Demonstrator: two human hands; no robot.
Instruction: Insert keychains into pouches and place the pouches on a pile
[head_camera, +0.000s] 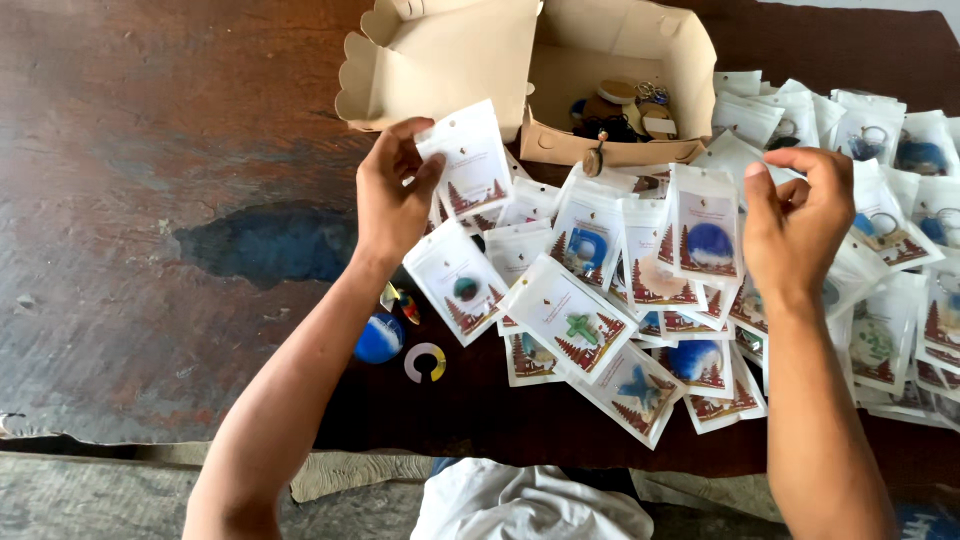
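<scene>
The left hand (392, 190) is pinching a small white packet (470, 165) by its left edge between thumb and fingers, holding it upright just in front of the open cardboard box (440, 60). The right hand (795, 225) is hovering over the spread of packets with its fingers curled loosely toward the thumb, gripping nothing that can be seen; a packet holding a blue dome piece (706, 228) is lying just beside its thumb. Many more white packets (570, 320) are lying overlapped across the dark worktop (150, 200), each showing a small coloured charm. Loose keyrings (625, 105) are sitting inside the box. A blue and white round piece (379, 338) and a small ring-shaped piece (425, 362) are resting unpacked near the left forearm.
</scene>
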